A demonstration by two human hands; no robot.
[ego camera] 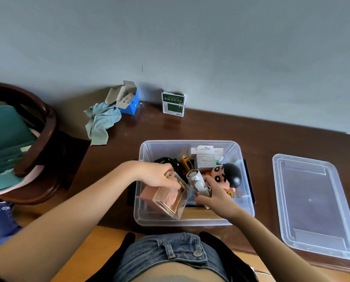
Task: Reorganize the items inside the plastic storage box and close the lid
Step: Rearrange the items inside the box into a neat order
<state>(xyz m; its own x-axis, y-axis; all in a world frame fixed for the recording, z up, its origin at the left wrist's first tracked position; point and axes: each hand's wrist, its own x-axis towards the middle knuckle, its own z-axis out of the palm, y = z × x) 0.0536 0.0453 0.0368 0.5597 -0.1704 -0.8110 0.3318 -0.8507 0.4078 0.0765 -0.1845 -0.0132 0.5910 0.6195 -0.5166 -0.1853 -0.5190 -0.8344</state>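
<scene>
A clear plastic storage box (190,221) stands open on the brown table in front of me. My left hand (159,175) grips the top of a clear square container (170,197) with pinkish contents, tilted over the box's left side. My right hand (214,197) holds a small white handheld fan (196,180) above the box's middle. Inside lie black cables (167,160), a yellow tool (187,163), a white carton (204,157) and a cartoon boy figure (228,176). The clear lid (314,206) lies flat on the table to the right.
A green and white carton (173,103) stands at the back by the wall. An open blue box (127,100) and a teal cloth (101,122) lie at the back left. A dark wooden chair (42,149) with teal items stands left of the table.
</scene>
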